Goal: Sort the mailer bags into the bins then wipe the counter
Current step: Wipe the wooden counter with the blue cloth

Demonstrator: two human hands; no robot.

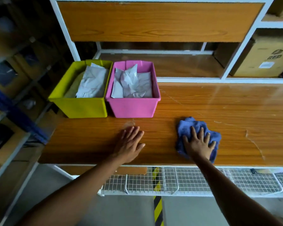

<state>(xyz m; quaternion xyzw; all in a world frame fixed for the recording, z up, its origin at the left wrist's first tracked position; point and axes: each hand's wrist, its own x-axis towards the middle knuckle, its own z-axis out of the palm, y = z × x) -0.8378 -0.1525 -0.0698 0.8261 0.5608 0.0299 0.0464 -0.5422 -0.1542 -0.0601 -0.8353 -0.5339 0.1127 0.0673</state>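
Note:
A yellow-green bin point(82, 106) and a pink bin point(132, 106) stand side by side at the left of the wooden counter point(219, 103). Each holds crumpled grey mailer bags point(92, 83), with more mailer bags point(134, 84) in the pink one. My right hand point(198, 144) lies flat with fingers spread on a crumpled blue cloth point(188, 124), pressing it onto the counter near the front edge. My left hand point(130, 144) rests flat on the bare counter in front of the pink bin, holding nothing.
A white-framed shelf unit point(160, 51) rises behind the counter. A cardboard box point(265, 59) sits in a compartment at the right. A white wire rack point(186, 181) hangs below the front edge. Dark shelving point(15, 79) with boxes stands on the left. Pale streaks point(255, 144) mark the counter's right side.

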